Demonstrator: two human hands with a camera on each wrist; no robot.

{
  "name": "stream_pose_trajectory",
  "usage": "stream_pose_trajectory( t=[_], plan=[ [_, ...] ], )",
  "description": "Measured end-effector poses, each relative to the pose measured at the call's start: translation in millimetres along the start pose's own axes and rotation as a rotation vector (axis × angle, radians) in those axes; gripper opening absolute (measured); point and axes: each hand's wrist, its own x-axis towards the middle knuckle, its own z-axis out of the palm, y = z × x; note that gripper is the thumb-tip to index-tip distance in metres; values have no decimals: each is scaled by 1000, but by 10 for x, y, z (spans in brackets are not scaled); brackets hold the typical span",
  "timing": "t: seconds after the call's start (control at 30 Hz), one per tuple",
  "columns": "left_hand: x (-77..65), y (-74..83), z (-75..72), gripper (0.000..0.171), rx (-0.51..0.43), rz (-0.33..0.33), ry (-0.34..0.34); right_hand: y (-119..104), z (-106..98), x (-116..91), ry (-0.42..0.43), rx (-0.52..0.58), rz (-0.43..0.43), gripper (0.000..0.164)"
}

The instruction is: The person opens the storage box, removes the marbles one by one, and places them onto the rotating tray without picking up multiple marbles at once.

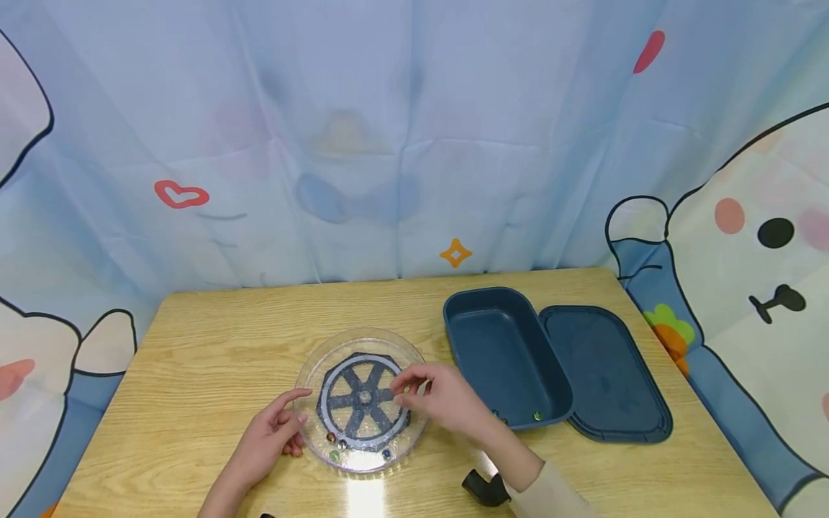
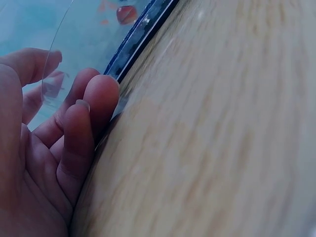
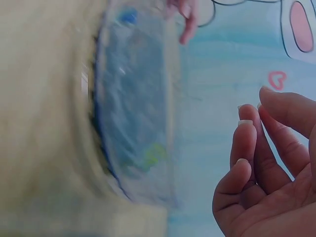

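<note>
A round clear plastic dish (image 1: 365, 337) stands on the table, a dark six-spoked wheel shape showing in its base. My left hand (image 1: 268, 432) grips its left rim, thumb and index finger on either side of the thin clear wall (image 2: 52, 74). Near the dish's front lie a brown marble (image 1: 331, 437), a green marble (image 1: 334, 455) and a blue marble (image 1: 386, 454). My right hand (image 1: 437, 396) hovers over the dish's right side with fingers loosely bent; in the right wrist view nothing shows between its fingertips. Below it, a yellow-green marble (image 3: 154, 154) appears blurred through the dish wall.
A dark blue box (image 1: 453, 316) stands right of the dish, with a few marbles at its near end, one of them a green marble (image 1: 537, 416). Its flat lid (image 1: 609, 367) lies farther right. A black curved piece (image 1: 486, 489) is by the right sleeve. A printed curtain (image 1: 388, 144) hangs behind.
</note>
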Motion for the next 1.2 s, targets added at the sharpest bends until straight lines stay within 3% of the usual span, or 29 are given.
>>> stream_pose_trajectory(
  t=[0.33,0.53,0.77,0.97,1.2],
  plan=[
    [0,10,-3,48,-7,-8,-11,-76,-568,84,133,-144,-39,12],
    [6,10,-5,47,0,-15,-4,-34,-939,133,123,-209,-33,13],
    [-3,9,-9,47,-2,-8,0,269,-1256,232,-87,-229,-14,18],
    [-3,0,-10,47,-4,-3,-1,528,-1361,265,-267,-218,26,17],
    [3,4,-5,46,5,-8,9,669,-1454,262,-400,-191,79,23]
  ],
)
